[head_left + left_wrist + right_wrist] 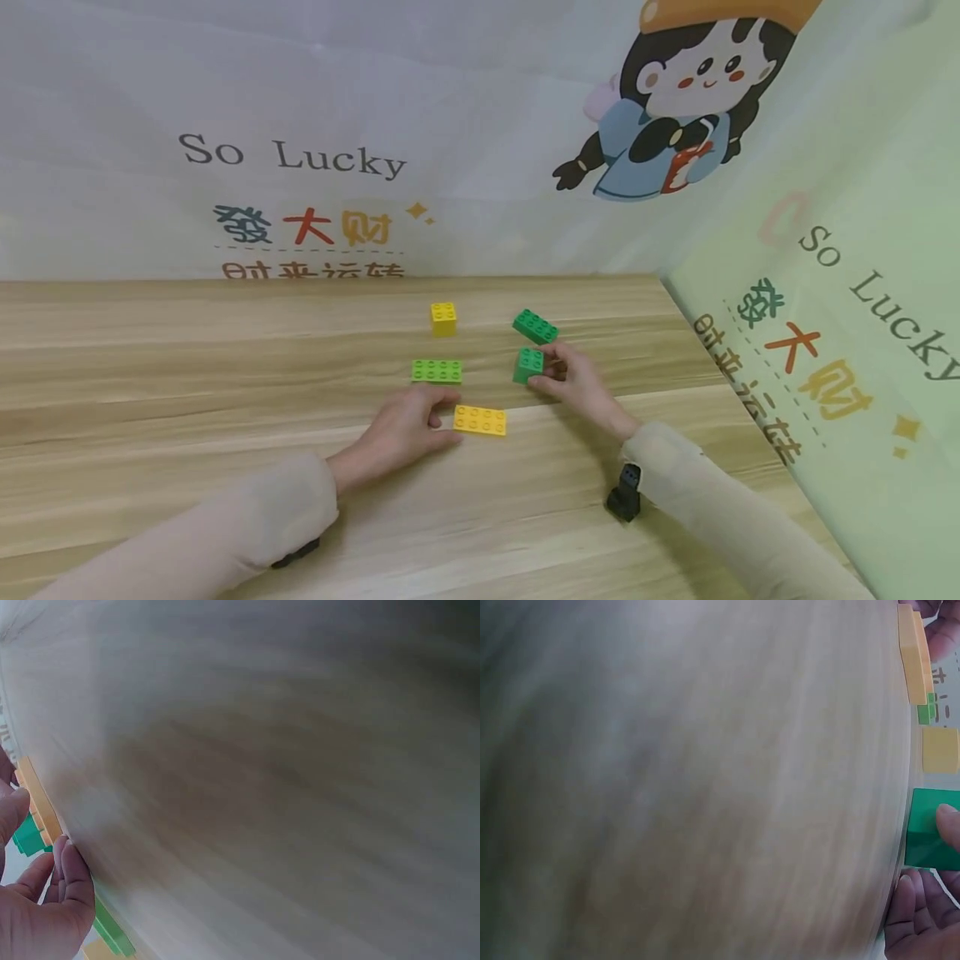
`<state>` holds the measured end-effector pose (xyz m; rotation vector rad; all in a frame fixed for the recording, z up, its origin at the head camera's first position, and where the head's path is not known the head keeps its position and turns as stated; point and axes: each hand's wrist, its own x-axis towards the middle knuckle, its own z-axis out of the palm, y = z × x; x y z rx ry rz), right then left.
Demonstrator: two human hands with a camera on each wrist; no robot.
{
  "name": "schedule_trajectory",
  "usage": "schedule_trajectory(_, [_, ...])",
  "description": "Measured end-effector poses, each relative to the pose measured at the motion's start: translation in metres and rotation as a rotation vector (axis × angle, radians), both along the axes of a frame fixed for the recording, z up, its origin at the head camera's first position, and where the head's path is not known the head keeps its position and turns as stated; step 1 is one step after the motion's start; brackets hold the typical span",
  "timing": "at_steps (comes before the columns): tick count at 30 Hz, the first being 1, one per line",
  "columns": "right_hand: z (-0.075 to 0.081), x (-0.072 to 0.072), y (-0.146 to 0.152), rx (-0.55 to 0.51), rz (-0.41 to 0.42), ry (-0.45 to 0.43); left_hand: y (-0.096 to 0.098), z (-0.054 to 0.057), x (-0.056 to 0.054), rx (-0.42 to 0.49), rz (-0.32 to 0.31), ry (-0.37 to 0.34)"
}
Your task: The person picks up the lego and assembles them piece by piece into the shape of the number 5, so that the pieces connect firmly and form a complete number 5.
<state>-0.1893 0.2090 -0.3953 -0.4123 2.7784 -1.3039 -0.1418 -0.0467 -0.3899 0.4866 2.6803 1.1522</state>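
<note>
In the head view, my left hand [401, 429] is at the left end of a flat yellow building brick [480, 420]. Its thumb and index finger stand apart on either side of that end, fingertips right at the edges. My right hand [581, 383] pinches a square green brick [528, 365], thumb on the near side and fingers behind. The right wrist view shows the thumb against the face of the green brick [926, 825], with the other fingers [922, 915] curled beside it.
A flat light green brick [437, 371] lies just beyond my left hand. Farther back stand a square yellow brick [443, 319] and a long dark green brick [536, 326], set at an angle. Printed cloth [480, 225] borders the wooden table [187, 350] behind and at right.
</note>
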Motion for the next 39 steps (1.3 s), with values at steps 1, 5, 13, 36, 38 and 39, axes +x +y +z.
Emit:
schedule_trajectory(1, [-0.001,0.001,-0.001,0.002,-0.001,0.001,0.002,0.0,0.0,-0.006,-0.007,0.006])
schedule_trajectory(5, [0.0,0.008,-0.003,-0.022,-0.003,-0.007,0.007,-0.002,-0.002,-0.011,-0.025,0.025])
schedule_trajectory(13, [0.003,0.034,-0.015,-0.137,0.047,-0.071,0.008,-0.003,-0.004,-0.009,-0.01,0.058])
schedule_trajectory(36, [0.0,0.052,-0.031,-0.185,0.081,-0.07,0.004,-0.003,-0.007,-0.03,-0.046,0.131])
schedule_trajectory(38, [0.0,0.052,-0.032,-0.177,0.087,-0.066,0.004,-0.003,-0.007,-0.03,-0.047,0.128])
schedule_trajectory(39, [0.0,0.052,-0.032,-0.176,0.092,-0.064,0.004,-0.002,-0.007,-0.028,-0.048,0.127])
